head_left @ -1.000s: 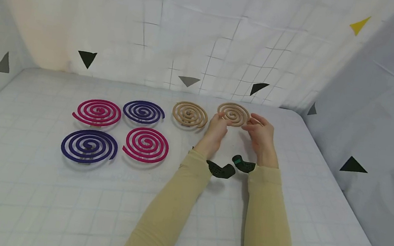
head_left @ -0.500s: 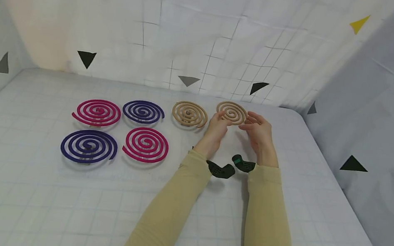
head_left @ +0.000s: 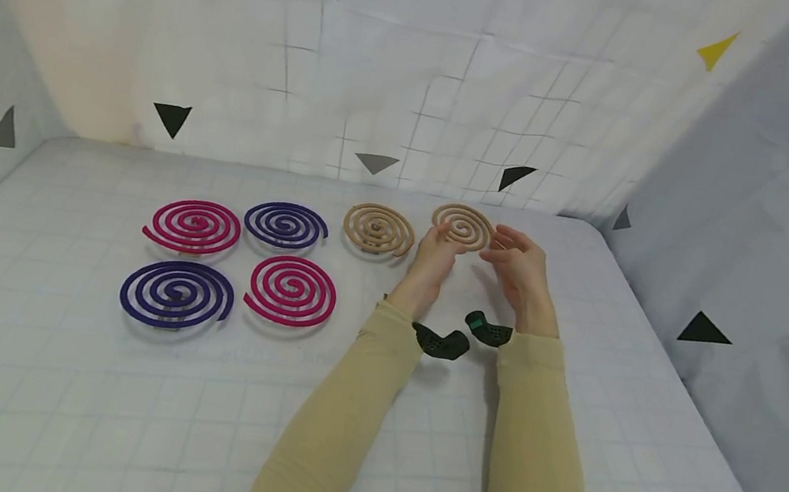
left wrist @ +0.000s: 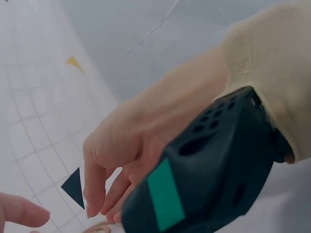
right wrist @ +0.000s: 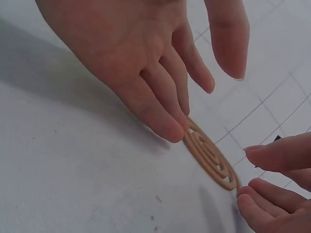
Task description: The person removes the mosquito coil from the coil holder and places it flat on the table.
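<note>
Shifted slightly left, the tan coil [head_left: 463, 227] near the far edge of the worktop [head_left: 186, 435] seems mid-alignment, left hand [head_left: 431, 265] and right hand [head_left: 521, 271] half-spread, fingers gripping nothing, probably needing light nudges next.

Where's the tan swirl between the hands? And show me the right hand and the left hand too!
Tan swirl [head_left: 463, 227]: head view, centre of its coil.
Right hand [right wrist: 138, 53]: right wrist view, on the palm.
Left hand [head_left: 431, 265]: head view, middle of the hand.
</note>
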Demonstrator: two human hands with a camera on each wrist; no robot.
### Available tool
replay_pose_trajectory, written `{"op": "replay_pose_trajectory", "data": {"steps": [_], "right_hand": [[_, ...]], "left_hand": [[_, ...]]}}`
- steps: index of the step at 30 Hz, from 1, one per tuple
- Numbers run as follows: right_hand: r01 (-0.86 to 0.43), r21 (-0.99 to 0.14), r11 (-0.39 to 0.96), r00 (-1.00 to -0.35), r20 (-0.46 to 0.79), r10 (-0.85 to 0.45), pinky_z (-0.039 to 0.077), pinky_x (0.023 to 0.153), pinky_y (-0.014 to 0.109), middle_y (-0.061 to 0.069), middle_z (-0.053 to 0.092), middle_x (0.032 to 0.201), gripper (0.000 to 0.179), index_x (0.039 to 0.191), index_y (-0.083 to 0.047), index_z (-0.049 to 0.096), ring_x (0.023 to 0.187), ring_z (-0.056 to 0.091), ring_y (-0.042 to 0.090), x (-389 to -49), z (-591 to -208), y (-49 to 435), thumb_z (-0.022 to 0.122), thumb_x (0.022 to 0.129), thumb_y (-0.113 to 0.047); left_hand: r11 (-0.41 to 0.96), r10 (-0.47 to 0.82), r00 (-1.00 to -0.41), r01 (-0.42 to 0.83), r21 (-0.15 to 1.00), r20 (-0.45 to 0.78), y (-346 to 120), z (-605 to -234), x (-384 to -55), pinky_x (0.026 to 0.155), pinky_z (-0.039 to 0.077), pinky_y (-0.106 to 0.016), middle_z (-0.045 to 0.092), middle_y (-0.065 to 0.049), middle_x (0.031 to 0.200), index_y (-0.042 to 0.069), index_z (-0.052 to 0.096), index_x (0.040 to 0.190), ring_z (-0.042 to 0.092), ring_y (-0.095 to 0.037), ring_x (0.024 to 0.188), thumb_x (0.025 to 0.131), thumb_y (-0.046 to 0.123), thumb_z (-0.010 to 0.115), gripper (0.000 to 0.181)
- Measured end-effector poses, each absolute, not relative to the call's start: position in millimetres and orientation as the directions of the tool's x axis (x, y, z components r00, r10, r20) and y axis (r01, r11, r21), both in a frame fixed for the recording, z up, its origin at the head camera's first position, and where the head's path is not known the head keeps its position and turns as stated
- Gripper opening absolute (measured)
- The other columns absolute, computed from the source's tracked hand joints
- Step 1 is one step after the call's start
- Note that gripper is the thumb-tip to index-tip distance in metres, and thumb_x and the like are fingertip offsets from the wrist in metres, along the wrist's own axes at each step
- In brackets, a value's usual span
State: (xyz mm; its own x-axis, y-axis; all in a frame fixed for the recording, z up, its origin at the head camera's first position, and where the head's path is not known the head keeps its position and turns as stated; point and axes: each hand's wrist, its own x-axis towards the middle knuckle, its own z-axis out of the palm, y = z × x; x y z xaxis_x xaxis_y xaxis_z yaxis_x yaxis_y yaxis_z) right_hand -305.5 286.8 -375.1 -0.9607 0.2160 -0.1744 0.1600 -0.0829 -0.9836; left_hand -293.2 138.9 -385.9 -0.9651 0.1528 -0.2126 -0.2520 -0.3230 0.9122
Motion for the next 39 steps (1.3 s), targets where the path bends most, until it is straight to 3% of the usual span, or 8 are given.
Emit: {"op": "replay_pose_trajectory", "data": {"steps": [6,12,25,39], "right_hand": [[0.090,-0.993,-0.072,-0.975,-0.102,0.199,0.042,0.112,0.034,0.019,0.038,0.156,0.061,0.148,-0.003,0.045,0.145,0.038,0.030,-298,-361,283,0.056,0.091,0.015],[0.052,-0.996,-0.076,-0.980,-0.065,0.188,0.042,0.112,0.032,0.018,0.044,0.152,0.058,0.147,0.000,0.046,0.143,0.041,0.031,-291,-347,275,0.058,0.091,0.013],[0.038,-0.998,-0.048,-0.990,-0.045,0.136,0.041,0.113,0.032,0.018,0.048,0.149,0.057,0.144,0.000,0.048,0.138,0.047,0.027,-283,-332,260,0.062,0.090,0.010],[0.044,-0.998,-0.033,-0.996,-0.046,0.073,0.040,0.113,0.033,0.017,0.050,0.148,0.055,0.144,-0.002,0.049,0.137,0.048,0.029,-287,-339,244,0.062,0.092,0.006]], "left_hand": [[-0.276,0.107,-0.984,-0.170,0.946,-0.145,145,-369,-285,0.115,0.037,-0.043,0.041,-0.013,0.156,0.007,0.047,0.145,0.040,-0.029,0.143,0.093,0.002,0.060,0.054],[-0.187,0.101,-0.987,-0.146,0.971,-0.129,136,-354,-270,0.112,0.042,-0.041,0.047,-0.011,0.153,0.011,0.053,0.141,0.044,-0.025,0.140,0.091,0.003,0.063,0.051],[-0.053,0.130,-0.990,-0.066,0.996,-0.059,69,-349,-253,0.117,0.034,-0.043,0.036,-0.012,0.159,0.015,0.044,0.147,0.037,-0.026,0.145,0.091,0.003,0.054,0.058],[-0.054,0.015,-1.000,-0.028,0.998,-0.027,7,-347,-252,0.117,0.036,-0.041,0.044,-0.014,0.155,0.012,0.048,0.146,0.038,-0.026,0.145,0.090,-0.002,0.057,0.058]]}}
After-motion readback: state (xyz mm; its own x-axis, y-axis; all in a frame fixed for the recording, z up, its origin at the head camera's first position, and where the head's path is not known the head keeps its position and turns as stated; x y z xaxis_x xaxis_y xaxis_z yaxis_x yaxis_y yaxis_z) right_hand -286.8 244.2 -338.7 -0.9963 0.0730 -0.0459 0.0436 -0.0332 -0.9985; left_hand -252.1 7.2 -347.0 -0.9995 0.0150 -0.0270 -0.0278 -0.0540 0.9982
